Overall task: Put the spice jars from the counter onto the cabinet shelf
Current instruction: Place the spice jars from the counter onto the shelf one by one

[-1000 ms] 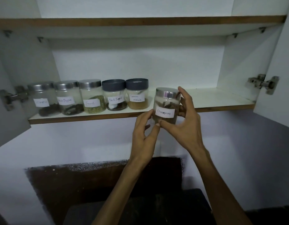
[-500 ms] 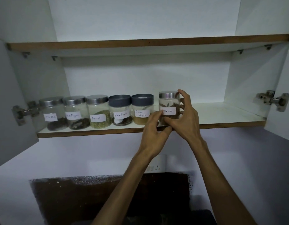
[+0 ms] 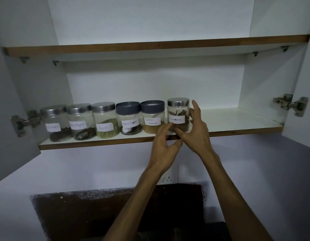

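- Presently, the cinnamon jar (image 3: 178, 114) stands upright on the cabinet shelf (image 3: 237, 119), at centre frame, last on the right of a row of six and just beside the garam masala jar (image 3: 152, 117).
- Right hand (image 3: 194, 131): fingers spread and fairly straight around the jar's right side; whether they touch the glass I cannot tell. No firm grip is evident.
- Left hand (image 3: 163, 145): fingers loosely curled, holding nothing, one fingertip near the jar's lower left.
- Step in hand, as I judge it: release of this jar after placement, perhaps with a final squaring of the label.
- Next move calls for drawing both hands back clear of the row without knocking it, then checking the counter, which lies below the frame and largely out of sight, for remaining jars.
- Shelf space to the right of the row is available.
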